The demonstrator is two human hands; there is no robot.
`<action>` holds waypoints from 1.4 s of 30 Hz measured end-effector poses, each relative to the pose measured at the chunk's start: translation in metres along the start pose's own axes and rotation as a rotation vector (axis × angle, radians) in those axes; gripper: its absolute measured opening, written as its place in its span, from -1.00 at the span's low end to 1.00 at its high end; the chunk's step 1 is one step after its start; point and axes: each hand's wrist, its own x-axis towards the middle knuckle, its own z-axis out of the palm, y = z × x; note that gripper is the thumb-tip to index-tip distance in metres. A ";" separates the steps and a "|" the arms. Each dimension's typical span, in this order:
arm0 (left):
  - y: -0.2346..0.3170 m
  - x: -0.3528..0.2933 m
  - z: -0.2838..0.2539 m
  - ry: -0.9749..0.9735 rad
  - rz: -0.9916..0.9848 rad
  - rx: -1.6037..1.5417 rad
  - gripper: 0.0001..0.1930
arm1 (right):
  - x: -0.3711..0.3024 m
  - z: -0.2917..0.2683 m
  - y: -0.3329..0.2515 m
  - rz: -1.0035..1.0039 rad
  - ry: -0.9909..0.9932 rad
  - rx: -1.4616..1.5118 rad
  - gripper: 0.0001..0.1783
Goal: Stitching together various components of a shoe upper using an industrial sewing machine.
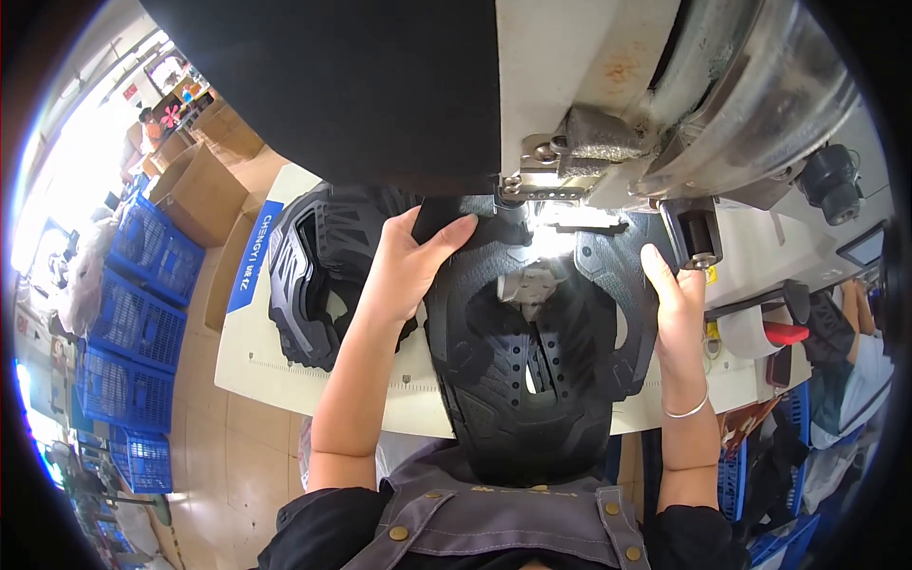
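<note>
Two bare hands press flat on one black perforated shoe upper of moulded synthetic material [527, 370], fingers lying extended and close together rather than pinching. The left hand [408, 266] rests on the upper's left wing, fingertips reaching a black fabric strip just before the needle area; the right hand [670, 294] lies along its right edge, fingers pointing up toward the machine. The upper's long axis runs from the person's chest away to the lit presser foot of the cream-coloured industrial sewing machine [560, 204], so the stitching point sits just beyond both sets of fingertips, the left hand nearer it. A stack of similar black uppers [304, 275] lies left on the pale worktable [256, 361]; blue plastic crates [133, 323] stand farther left.
</note>
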 end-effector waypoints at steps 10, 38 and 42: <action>0.002 0.009 0.001 0.007 0.011 0.014 -0.71 | 0.010 0.002 0.006 -0.008 0.018 0.046 -0.80; -0.019 -0.061 -0.207 0.752 -0.156 0.514 -0.60 | -0.024 -0.038 0.069 -0.275 -0.179 -1.210 -0.64; -0.024 -0.064 -0.133 1.116 0.538 1.701 -0.63 | -0.024 -0.037 0.069 -0.078 -0.109 -1.091 -0.68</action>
